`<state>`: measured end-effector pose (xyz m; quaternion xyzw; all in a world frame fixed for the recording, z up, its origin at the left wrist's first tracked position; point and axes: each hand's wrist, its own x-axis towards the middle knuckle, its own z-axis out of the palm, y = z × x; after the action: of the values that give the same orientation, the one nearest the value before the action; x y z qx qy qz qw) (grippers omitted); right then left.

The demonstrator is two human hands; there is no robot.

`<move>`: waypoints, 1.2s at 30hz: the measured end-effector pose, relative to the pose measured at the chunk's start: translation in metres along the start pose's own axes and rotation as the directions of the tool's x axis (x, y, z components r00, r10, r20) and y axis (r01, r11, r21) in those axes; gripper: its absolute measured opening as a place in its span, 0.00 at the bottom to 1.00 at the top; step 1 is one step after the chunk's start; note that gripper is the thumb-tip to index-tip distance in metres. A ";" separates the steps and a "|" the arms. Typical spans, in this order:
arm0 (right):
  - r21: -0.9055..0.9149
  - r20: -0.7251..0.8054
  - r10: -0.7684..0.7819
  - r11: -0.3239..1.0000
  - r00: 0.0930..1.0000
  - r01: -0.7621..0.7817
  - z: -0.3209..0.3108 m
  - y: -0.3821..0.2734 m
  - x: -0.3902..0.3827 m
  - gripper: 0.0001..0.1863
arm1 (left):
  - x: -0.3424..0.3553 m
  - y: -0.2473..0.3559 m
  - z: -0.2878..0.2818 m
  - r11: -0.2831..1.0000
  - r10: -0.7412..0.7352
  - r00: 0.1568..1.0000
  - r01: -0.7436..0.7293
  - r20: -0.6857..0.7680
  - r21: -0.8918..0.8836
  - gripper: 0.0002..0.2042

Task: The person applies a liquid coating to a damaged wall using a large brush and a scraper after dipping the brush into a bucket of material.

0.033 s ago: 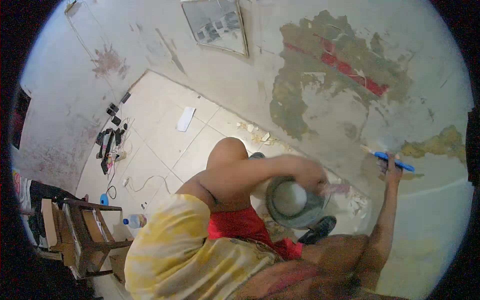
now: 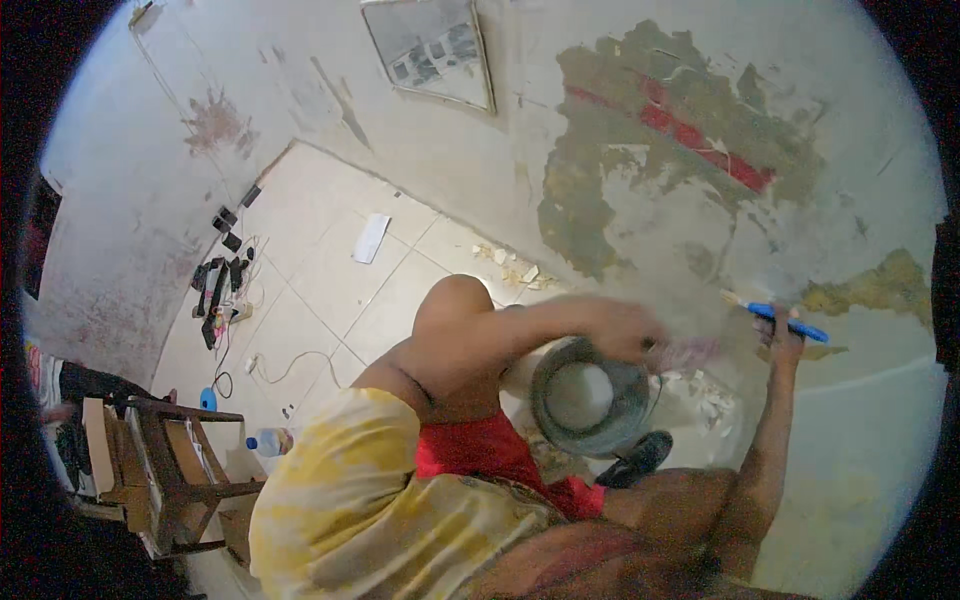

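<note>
My right hand is closed around the blue handle of a paintbrush. Its pale bristles point left, close to the wall. In front of the wall, above the bucket, my left hand is closed and smeared by motion. A blurred pinkish thing sticks out from its fingers; its kind cannot be told. A dark grey bucket stands upright on the floor between my legs, with pale stuff inside. The wall has a large bare grey patch with red streaks, and a smaller brownish patch lies right of the brush.
Pale flakes and debris lie along the wall's foot. A framed picture hangs on the wall. Cables and black devices litter the floor at left, near a wooden chair and a plastic bottle. White paper lies farther off.
My left hand has risen slightly from beside the bucket's rim, and the pinkish thing has moved up and right with it. My right hand and the paintbrush have barely moved.
</note>
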<state>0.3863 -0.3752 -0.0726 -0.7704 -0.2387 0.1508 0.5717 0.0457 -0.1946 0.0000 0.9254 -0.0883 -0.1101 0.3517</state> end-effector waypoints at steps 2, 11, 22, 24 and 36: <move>-0.047 -0.006 0.051 0.998 0.999 -0.051 -0.001 0.002 -0.001 0.22 | -0.026 0.018 -0.018 0.997 0.000 0.660 -0.058 -0.751 -0.051 0.12; 0.080 0.058 0.000 0.997 0.998 -0.005 0.004 -0.020 -0.009 0.17 | -0.112 0.021 -0.081 0.732 0.445 -0.500 -0.276 -0.743 0.624 0.25; 0.167 0.045 -0.005 0.986 0.999 -0.003 0.005 -0.011 -0.005 0.18 | -0.106 0.010 -0.076 0.700 0.441 -0.382 -0.420 -0.812 0.578 0.26; 0.185 0.038 0.007 0.983 0.999 -0.014 0.003 -0.009 -0.005 0.18 | -0.106 0.007 -0.075 0.715 0.417 -0.389 -0.417 -0.822 0.560 0.26; 0.088 -0.003 0.013 0.996 1.000 -0.013 0.009 -0.021 -0.009 0.15 | -0.108 0.006 -0.072 0.728 0.369 -0.351 -0.467 -0.861 0.502 0.28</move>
<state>0.3702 -0.3679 -0.0557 -0.7463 -0.2259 0.1635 0.6043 -0.0394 -0.1277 0.0718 0.5629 -0.1277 0.7442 0.3361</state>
